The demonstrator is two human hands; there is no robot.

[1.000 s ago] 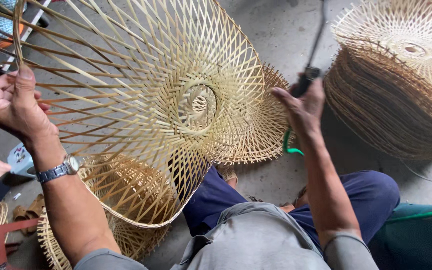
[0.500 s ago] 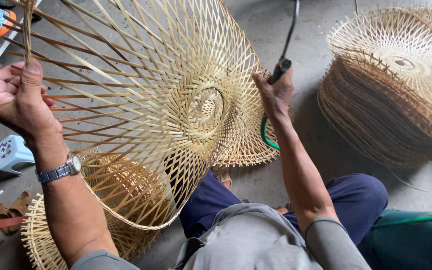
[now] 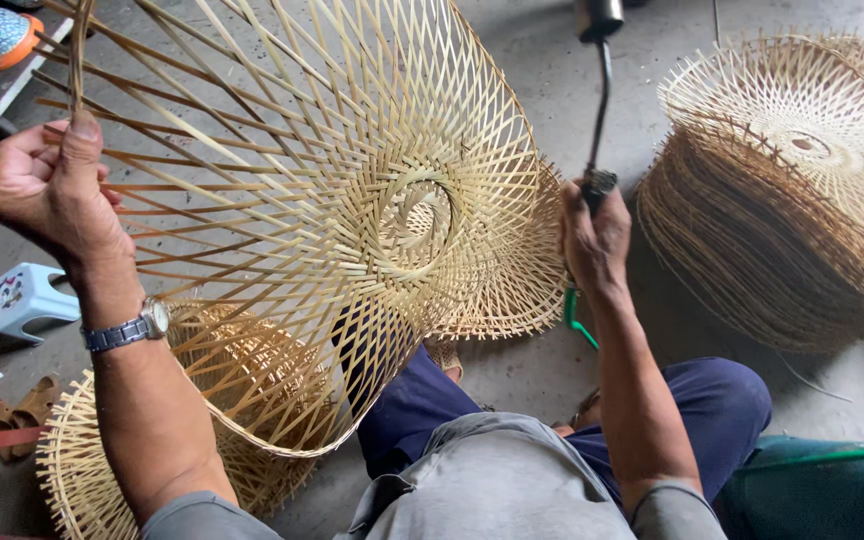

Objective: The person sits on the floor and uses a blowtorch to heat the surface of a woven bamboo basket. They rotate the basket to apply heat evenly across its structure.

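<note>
Left hand (image 3: 47,190) is up high at the left, arm bent and a metal wristwatch (image 3: 132,328) on the wrist, thumb pointing up and the grip pinched shut on a thin strip at the rim of the big woven bamboo frame (image 3: 352,200). Right hand (image 3: 592,240) reaches forward with the arm nearly straight, grip wrapped tight around the handle of a gas torch (image 3: 597,110), whose thin metal neck runs up to a dark head at the top edge; can't tell if it's lit. The frame itself is a wide open dome of pale bamboo slats, criss-crossed in a lattice that tightens into a small ring at the centre, tilted so the inside faces the camera, held up over the person's lap between both hands. Behind it a flatter woven piece (image 3: 517,290) leans just beside the right hand. Off to the right there's a tall stack of finished frames (image 3: 782,200) on the grey concrete floor (image 3: 542,80), and more woven ones (image 3: 212,420) lie under the left arm. Small white plastic stool (image 3: 27,298) and brown sandals (image 3: 12,410) sit at the left, well apart from the work.
</note>
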